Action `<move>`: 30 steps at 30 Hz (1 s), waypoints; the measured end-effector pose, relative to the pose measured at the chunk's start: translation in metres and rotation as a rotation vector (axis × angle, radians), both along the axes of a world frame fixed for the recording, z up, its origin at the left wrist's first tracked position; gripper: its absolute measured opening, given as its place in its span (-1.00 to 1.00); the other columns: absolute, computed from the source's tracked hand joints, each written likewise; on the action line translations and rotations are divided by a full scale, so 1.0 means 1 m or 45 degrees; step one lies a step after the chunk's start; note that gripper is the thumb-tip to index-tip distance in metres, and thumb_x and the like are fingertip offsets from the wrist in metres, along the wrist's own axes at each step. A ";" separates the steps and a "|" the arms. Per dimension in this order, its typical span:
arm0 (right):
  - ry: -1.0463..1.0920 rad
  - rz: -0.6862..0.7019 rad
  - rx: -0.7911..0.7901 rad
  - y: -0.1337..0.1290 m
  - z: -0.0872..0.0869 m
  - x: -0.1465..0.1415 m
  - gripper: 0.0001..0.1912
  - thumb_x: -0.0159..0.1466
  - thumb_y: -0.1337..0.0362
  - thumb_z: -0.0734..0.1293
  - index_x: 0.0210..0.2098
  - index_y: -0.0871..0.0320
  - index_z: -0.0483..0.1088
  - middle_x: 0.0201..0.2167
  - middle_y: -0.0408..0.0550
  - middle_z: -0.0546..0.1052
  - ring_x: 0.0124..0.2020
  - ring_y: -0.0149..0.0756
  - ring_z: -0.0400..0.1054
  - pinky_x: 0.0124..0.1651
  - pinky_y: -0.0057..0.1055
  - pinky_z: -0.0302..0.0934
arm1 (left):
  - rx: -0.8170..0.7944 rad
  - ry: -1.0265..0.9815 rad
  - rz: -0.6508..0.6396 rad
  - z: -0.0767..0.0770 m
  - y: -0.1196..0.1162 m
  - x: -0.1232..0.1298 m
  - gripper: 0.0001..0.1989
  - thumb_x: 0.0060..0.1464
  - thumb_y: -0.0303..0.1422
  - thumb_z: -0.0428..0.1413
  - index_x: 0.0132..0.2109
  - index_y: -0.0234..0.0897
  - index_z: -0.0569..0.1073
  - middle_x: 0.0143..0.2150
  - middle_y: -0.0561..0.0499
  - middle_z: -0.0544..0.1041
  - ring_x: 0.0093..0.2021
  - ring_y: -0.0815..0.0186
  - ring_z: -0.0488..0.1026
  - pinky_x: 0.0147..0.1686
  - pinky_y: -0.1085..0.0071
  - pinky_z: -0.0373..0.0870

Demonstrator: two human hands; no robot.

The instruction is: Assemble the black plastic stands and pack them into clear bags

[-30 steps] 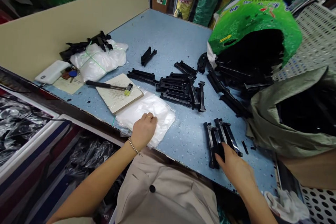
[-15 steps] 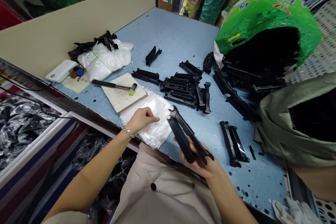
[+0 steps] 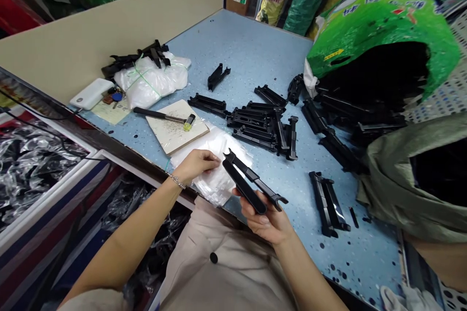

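Note:
My right hand (image 3: 265, 218) is wrapped round the lower end of a pair of long black plastic parts (image 3: 251, 180), held tilted above the table's front edge. To its left, my left hand (image 3: 199, 164) pinches the thin clear plastic bags (image 3: 219, 184) stacked on the table. The far end of the black parts is close to my left fingertips, over the bags. Beyond the bags, a hammer (image 3: 160, 115) with a black handle lies on a square white board (image 3: 175, 138). Several similar black parts (image 3: 255, 124) are piled behind my right hand.
At the right, a green sack (image 3: 379, 24) spills black parts onto the blue table (image 3: 241, 53), beside an olive sack (image 3: 386, 165). A wrapped white bundle (image 3: 153, 77) and a white device (image 3: 91, 94) lie at the left. Another black pair (image 3: 328, 204) rests at the right front.
My right hand has moved slightly left and up, bringing the black parts nearer my left hand and turning them. My left hand stays at the bags. The whole view has shifted slightly.

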State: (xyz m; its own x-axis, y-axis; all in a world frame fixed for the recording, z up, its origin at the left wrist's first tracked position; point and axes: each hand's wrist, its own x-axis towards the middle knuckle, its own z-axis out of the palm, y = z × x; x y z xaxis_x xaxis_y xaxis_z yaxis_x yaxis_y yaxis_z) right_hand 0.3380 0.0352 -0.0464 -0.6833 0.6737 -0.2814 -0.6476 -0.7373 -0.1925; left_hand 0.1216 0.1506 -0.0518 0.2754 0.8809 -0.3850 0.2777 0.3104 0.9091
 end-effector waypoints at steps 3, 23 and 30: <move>0.054 0.041 -0.032 -0.001 -0.003 -0.005 -0.58 0.26 0.13 0.35 -0.04 0.34 0.35 -0.51 -0.23 0.34 -0.71 -0.70 -0.14 -0.73 -0.80 -0.08 | 0.146 0.210 0.077 -0.003 -0.001 0.003 -0.79 -0.22 -0.33 0.22 -0.59 -0.24 0.31 -0.67 0.15 0.30 -0.61 0.42 0.21 -0.59 0.49 0.11; -0.222 -0.134 -0.241 -0.011 -0.017 0.003 -0.75 0.27 0.25 0.34 -0.16 0.34 0.41 -0.50 -0.13 0.39 -0.70 -0.67 0.02 -0.73 -0.77 0.00 | 0.448 0.045 0.341 0.011 -0.018 -0.011 -0.79 -0.07 -0.30 0.22 -0.35 -0.25 0.33 -0.49 0.11 0.44 -0.49 0.40 0.39 -0.44 0.45 0.33; -0.154 -0.079 -0.091 -0.013 -0.002 0.000 -0.70 0.29 0.21 0.32 -0.12 0.34 0.40 -0.52 -0.14 0.39 -0.72 -0.69 -0.04 -0.72 -0.77 0.02 | 0.172 -0.048 0.274 -0.018 -0.013 0.005 -0.80 -0.09 -0.34 0.19 -0.34 -0.23 0.29 -0.55 0.17 0.40 -0.56 0.43 0.36 -0.51 0.49 0.27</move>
State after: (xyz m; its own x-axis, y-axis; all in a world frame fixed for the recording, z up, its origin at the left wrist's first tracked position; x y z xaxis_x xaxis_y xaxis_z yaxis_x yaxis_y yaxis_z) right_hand 0.3378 0.0223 -0.0484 -0.5994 0.6887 -0.4080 -0.6673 -0.7114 -0.2206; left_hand 0.1267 0.1379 -0.0698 0.0879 0.9636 -0.2525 0.1834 0.2335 0.9549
